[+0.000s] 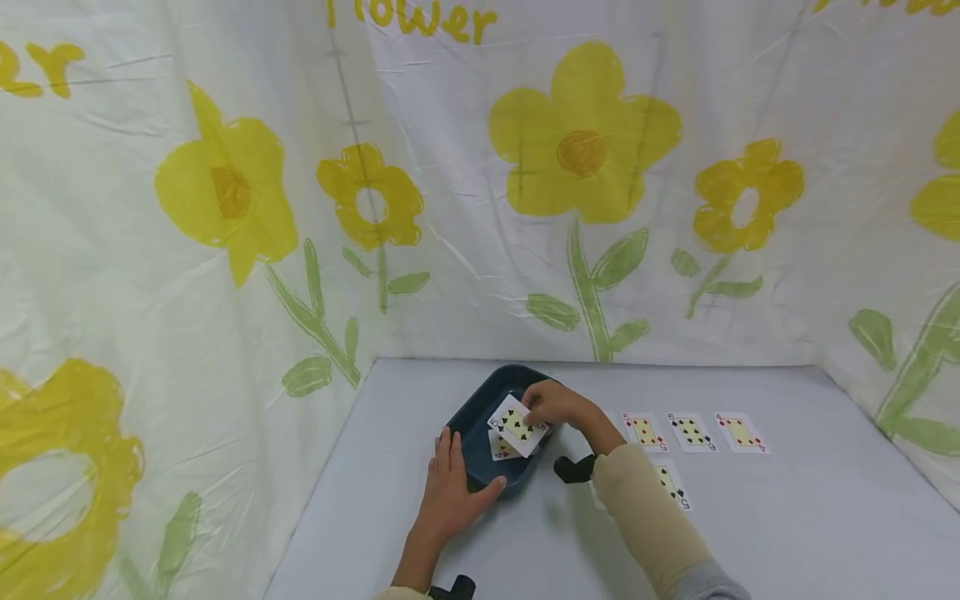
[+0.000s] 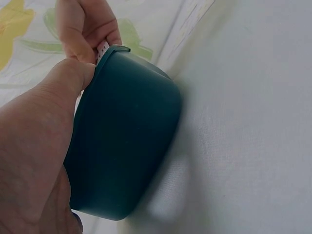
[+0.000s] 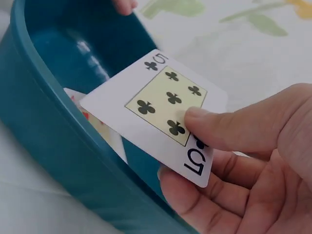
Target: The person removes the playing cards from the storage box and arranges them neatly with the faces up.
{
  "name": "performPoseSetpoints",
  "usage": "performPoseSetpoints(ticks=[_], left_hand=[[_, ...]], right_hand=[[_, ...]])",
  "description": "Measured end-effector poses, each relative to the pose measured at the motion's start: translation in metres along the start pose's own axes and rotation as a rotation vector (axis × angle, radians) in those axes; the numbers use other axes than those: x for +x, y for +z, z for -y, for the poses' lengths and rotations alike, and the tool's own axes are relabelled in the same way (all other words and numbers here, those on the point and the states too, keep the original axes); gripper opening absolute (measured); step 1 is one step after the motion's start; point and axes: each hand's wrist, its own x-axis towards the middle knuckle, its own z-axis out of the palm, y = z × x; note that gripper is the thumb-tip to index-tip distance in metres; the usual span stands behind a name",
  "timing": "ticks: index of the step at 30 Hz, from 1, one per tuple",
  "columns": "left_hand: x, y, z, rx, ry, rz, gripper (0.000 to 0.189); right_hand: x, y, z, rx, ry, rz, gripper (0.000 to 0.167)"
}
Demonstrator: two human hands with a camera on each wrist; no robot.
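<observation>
A deep teal tray point(image 1: 474, 446) stands on the table, and my left hand point(image 1: 447, 498) holds its near left corner, thumb at the rim point(image 2: 100, 68) and fingers along the side. Over the tray, my right hand point(image 1: 561, 404) pinches a five of clubs point(image 3: 168, 100) between thumb and fingers. The card is face up and tilted, its near corner overlapping the tray's rim in the right wrist view. Below it, inside the tray, lies another card with red marks point(image 3: 105, 127), partly covered from view.
To the right, a row of face-up cards lies on the white table point(image 1: 810, 517), among them a red-suited five point(image 1: 643, 432), a black-suited card point(image 1: 692, 432) and a red four point(image 1: 742, 432). Another black-suited card point(image 1: 671, 483) is partly behind my right sleeve. A flower-printed curtain point(image 1: 465, 333) surrounds the table.
</observation>
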Motion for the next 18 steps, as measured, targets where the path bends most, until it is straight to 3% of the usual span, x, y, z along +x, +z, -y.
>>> performPoseSetpoints(ticks=[6,18], left_hand=[[0.0,0.001,0.0,-0.003,-0.005,-0.008,0.116],[0.0,0.001,-0.003,0.013,0.001,-0.013,0.114]], right_hand=[[-0.018,-0.008,-0.005,0.206,0.025,0.036,0.018],[-0.06,-0.01,-0.024,0.331,-0.032,0.014,0.02]])
